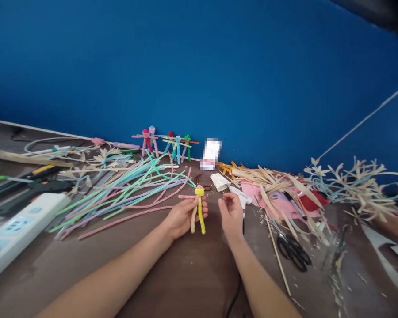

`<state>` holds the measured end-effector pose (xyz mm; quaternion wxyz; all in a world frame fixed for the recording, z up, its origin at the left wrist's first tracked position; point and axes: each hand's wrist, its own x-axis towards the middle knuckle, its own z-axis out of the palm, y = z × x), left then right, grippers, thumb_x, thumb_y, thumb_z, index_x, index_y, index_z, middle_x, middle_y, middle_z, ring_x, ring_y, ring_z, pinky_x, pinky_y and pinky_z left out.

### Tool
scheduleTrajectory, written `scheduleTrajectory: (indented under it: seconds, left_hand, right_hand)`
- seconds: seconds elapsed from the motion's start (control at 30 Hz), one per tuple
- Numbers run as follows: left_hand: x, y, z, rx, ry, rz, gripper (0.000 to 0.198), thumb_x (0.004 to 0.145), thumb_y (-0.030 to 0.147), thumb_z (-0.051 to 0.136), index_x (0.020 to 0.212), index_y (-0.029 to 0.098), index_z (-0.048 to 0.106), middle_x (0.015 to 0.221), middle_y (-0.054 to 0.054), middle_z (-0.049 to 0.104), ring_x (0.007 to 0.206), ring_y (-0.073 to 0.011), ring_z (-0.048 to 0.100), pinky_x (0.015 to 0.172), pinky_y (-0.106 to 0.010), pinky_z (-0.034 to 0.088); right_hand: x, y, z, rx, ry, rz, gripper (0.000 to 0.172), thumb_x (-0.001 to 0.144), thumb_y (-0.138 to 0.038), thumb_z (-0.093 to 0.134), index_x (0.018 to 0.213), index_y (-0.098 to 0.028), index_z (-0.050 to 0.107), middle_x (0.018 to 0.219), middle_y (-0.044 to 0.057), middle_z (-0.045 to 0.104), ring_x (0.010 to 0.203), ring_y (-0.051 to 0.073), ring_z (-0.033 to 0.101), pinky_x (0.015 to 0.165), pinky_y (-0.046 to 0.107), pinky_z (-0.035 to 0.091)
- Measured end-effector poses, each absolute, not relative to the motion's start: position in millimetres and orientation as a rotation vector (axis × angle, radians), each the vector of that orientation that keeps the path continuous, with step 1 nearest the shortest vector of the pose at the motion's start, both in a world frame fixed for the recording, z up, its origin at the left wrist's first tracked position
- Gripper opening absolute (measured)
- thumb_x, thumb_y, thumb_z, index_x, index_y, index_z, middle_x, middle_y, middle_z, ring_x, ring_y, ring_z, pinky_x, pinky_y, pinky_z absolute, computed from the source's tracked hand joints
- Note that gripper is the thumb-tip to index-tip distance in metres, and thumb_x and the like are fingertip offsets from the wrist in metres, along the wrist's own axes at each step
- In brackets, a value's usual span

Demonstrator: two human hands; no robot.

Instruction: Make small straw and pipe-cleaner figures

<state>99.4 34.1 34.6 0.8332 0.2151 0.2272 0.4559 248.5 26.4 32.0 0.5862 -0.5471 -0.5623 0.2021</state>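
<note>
My left hand [183,216] pinches a small yellow pipe-cleaner figure [199,212] upright, with a pink strand crossing it near the head. My right hand [231,214] hovers just to its right, fingers curled, and I see nothing in them. A loose pile of pastel pipe cleaners [126,192] fans out on the brown table [172,274] to the left of my hands. Several finished pipe-cleaner figures [167,143] stand against the blue wall [199,66].
Black scissors [293,249] and a thin wooden stick [278,256] lie to the right. Dried straw strips [285,185] and pink paper [278,203] are heaped beyond. A white power strip [20,225] and black tools [29,190] are at the left. Another person's hand [396,225] shows at the right edge.
</note>
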Motion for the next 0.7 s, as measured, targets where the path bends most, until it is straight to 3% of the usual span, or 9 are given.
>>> scheduleTrajectory:
  seconds: [0.13,0.27,0.53,0.7]
  left_hand:
    - [100.1,37.2,31.9,0.409,0.498,1.054,0.015,0.076,0.013,0.05,0.089,0.009,0.058,0.07,-0.005,0.059,0.06,-0.0102,0.057,0.063,-0.025,0.048]
    - [101.3,40.3,26.9,0.399,0.47,1.124,0.015,0.077,0.013,0.051,0.088,0.009,0.059,0.069,-0.005,0.06,0.062,-0.0098,0.058,0.062,-0.021,0.048]
    - [105.4,42.8,15.6,0.36,0.522,1.122,0.013,0.076,0.011,0.052,0.086,0.01,0.059,0.079,-0.009,0.064,0.067,-0.0117,0.06,0.066,-0.024,0.049]
    - [105.3,41.2,17.8,0.394,0.541,1.114,0.016,0.075,0.016,0.054,0.089,0.01,0.059,0.084,-0.011,0.065,0.075,-0.016,0.061,0.071,-0.029,0.048]
  right_hand:
    - [240.1,24.4,27.7,-1.307,-1.405,0.842,0.02,0.074,-0.037,0.05,0.073,-0.018,0.046,0.064,0.0,0.049,0.057,0.012,0.048,0.055,0.025,0.042]
    - [230.4,20.2,23.8,-1.393,-1.521,1.165,0.027,0.071,-0.042,0.051,0.061,-0.017,0.047,0.05,-0.003,0.048,0.04,0.008,0.045,0.039,0.02,0.036]
    - [224.2,16.6,23.6,-1.369,-1.382,1.489,0.031,0.068,-0.044,0.053,0.063,-0.013,0.052,0.045,-0.003,0.053,0.031,0.005,0.045,0.032,0.015,0.031]
    - [224.8,16.6,24.0,-1.348,-1.377,1.5,0.031,0.067,-0.043,0.056,0.065,-0.012,0.051,0.047,-0.002,0.056,0.034,0.006,0.05,0.033,0.014,0.034]
